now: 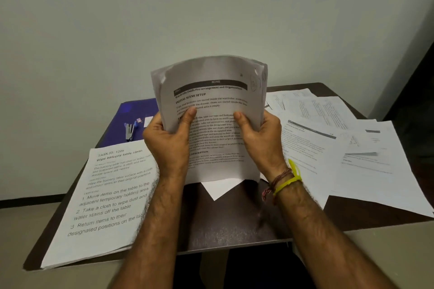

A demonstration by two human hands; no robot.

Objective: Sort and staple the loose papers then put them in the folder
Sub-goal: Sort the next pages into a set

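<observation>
— Several sheets are gathered so far: both hands hold one sheaf of papers (212, 115) upright at the centre of the table (230, 223), its bottom edge on or just above the surface. The left hand (168, 142) grips its left edge and the right hand (260, 138) its right edge, thumbs across the printed front.

— Is anything stapled yet?

— I cannot see a staple in it. The stapler (129, 131) lies untouched at ten o'clock, on the blue folder (117, 124), which stays flat and apparently closed.

— And what is left?

— Plenty, I judge. A squared pile (110, 197) with large print sits at eight o'clock, and scattered loose sheets (340, 138) overlap from two to four o'clock. Those need sorting; then comes stapling and filing. One white corner (219, 189) pokes out beneath the sheaf.
</observation>
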